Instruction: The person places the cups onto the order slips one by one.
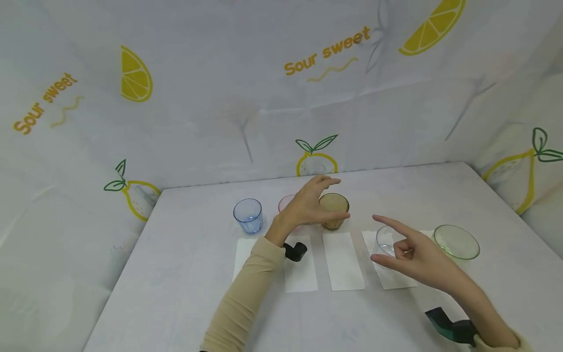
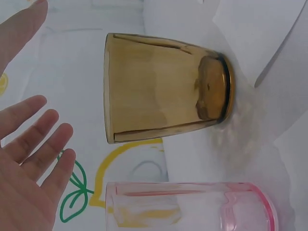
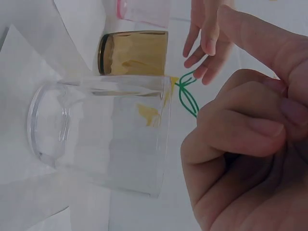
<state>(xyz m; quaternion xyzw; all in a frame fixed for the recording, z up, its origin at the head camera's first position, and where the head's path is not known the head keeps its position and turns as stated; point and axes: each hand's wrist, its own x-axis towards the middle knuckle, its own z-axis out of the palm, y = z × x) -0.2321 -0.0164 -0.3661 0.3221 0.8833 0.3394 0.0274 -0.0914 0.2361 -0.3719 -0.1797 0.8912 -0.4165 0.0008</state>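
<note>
My left hand (image 1: 310, 200) hovers with its fingers extended and thumb spread, apart from the amber glass (image 1: 335, 203). In the left wrist view, that amber glass (image 2: 154, 86) stands upright beside a pink glass (image 2: 192, 207), and the fingers hold nothing. My right hand (image 1: 418, 259) is beside a clear glass (image 1: 383, 240) that stands on a white paper strip (image 1: 398, 278). Its thumb and index finger are spread, while the other fingers are bent. The right wrist view shows the clear glass (image 3: 110, 139) apart from the hand, with nothing held.
A blue glass (image 1: 248, 217) stands at the left of the row. Right of the right hand is a green-tinted glass (image 1: 457, 244), partly hidden. More white paper strips (image 1: 343, 264) lie in front of the glasses. A lemon-printed cloth (image 1: 220, 98) hangs behind the table.
</note>
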